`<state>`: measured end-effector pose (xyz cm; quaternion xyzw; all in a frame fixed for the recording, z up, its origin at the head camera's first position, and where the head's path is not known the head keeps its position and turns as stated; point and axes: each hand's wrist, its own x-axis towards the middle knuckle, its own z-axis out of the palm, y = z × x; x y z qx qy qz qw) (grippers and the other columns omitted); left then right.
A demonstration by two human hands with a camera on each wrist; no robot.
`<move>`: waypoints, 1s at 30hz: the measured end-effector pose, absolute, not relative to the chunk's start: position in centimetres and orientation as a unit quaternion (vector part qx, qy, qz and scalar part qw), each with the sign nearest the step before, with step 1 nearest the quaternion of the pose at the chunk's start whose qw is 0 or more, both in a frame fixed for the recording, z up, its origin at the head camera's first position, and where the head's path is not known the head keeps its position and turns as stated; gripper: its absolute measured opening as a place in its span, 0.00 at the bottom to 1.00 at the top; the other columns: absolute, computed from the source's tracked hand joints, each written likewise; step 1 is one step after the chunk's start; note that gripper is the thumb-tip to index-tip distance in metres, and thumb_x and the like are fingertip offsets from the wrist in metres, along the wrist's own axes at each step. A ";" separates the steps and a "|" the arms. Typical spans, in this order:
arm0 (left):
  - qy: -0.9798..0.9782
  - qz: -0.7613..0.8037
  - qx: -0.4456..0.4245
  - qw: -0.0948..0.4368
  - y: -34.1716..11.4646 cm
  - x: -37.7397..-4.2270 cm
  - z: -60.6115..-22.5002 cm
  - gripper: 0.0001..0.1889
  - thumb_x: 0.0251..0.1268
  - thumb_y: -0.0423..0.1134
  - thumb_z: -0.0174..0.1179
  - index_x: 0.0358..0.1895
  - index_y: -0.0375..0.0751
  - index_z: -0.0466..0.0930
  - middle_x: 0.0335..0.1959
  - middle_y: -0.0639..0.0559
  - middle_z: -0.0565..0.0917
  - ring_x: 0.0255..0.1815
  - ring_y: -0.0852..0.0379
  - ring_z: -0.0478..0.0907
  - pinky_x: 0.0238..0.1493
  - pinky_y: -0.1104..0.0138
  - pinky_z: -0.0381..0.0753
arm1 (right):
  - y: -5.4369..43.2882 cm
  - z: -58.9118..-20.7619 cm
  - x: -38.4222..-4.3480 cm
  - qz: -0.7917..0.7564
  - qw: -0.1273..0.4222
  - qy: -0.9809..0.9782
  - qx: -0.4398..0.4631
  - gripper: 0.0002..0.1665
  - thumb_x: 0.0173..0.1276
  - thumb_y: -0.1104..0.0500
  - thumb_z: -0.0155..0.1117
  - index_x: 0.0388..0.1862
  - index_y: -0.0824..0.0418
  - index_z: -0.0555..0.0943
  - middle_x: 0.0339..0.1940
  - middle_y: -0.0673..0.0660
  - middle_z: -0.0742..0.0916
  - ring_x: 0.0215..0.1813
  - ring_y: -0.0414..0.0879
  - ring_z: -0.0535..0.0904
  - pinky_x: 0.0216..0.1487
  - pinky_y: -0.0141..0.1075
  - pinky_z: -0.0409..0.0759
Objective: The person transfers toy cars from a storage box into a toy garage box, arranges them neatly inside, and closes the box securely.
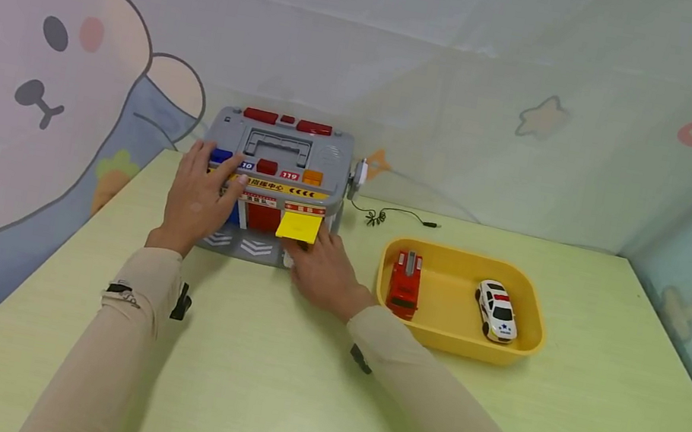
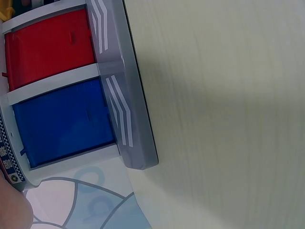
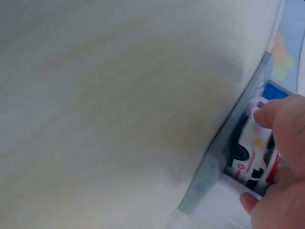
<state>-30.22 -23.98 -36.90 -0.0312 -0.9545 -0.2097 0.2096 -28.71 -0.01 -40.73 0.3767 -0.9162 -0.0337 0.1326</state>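
A grey toy rescue station stands at the back of the table. My left hand rests on its upper left front edge, fingers spread near the blue button. The red door and the blue door are down. The yellow door on the right is raised. Under it, my right hand reaches to the opening and grips a white toy vehicle with red markings. This vehicle sits in the bay entrance, partly hidden by the fingers.
Right of the station stands a yellow tray holding a red toy fire truck and a white toy police car. A thin black cable lies by the station's right side. A patterned cloth hangs behind the table.
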 end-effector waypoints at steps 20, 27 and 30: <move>-0.953 -0.212 -0.033 0.216 -24.0 -30.3 -37.0 0.29 0.78 0.55 0.41 0.75 0.47 0.65 0.80 0.35 0.51 0.83 0.36 0.39 0.81 0.42 0.38 | 0.5 -40.7 -28.6 -0.051 0.139 -0.918 0.368 0.26 0.79 0.54 0.51 0.73 0.57 0.67 0.77 0.61 0.70 0.76 0.57 0.64 0.72 0.48 0.69; -0.951 -0.216 -0.036 0.219 -24.0 -30.3 -37.0 0.29 0.79 0.56 0.41 0.75 0.47 0.65 0.80 0.35 0.52 0.83 0.36 0.39 0.81 0.43 0.37 | 0.1 -40.6 -27.9 -0.063 0.098 -0.918 0.378 0.37 0.72 0.52 0.59 0.74 0.65 0.63 0.76 0.61 0.70 0.75 0.57 0.63 0.80 0.47 0.57; -0.950 -0.218 -0.039 0.221 -24.1 -30.3 -37.0 0.29 0.79 0.56 0.41 0.75 0.46 0.65 0.80 0.35 0.52 0.83 0.36 0.39 0.81 0.43 0.37 | 0.0 -40.5 -27.7 -0.079 0.079 -0.915 0.387 0.39 0.73 0.49 0.58 0.76 0.67 0.61 0.76 0.60 0.70 0.72 0.54 0.65 0.81 0.43 0.56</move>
